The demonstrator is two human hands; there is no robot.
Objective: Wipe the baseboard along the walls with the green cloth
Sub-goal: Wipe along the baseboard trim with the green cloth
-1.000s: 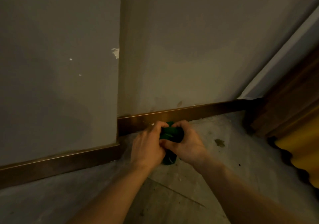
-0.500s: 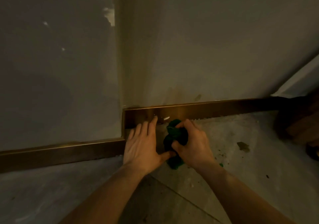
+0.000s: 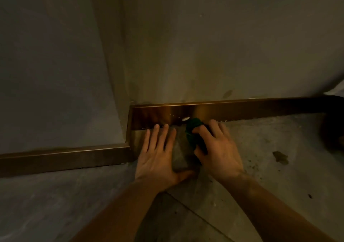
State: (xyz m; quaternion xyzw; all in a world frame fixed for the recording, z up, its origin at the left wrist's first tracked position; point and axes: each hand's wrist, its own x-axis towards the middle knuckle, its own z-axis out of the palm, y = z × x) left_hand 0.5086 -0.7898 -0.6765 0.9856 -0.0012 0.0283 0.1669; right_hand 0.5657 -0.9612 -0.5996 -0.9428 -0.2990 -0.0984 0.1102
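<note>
Green cloth (image 3: 194, 130) under right hand (image 3: 217, 148), touching baseboard (image 3: 242, 109).

The baseboard (image 3: 242, 109) looks like brushed, bronze-toned metal, glossy enough to throw back a warm glare. The green cloth (image 3: 193, 130) is soft, matt fabric, bunched up. The floor (image 3: 260, 148) is rough, mottled and stained; the wall (image 3: 204, 46) is flat, matt paint.

right hand (image 3: 219, 148) grips green cloth (image 3: 194, 130) at baseboard (image 3: 242, 109) | left hand (image 3: 160, 154) flat on floor (image 3: 260, 167)
</note>
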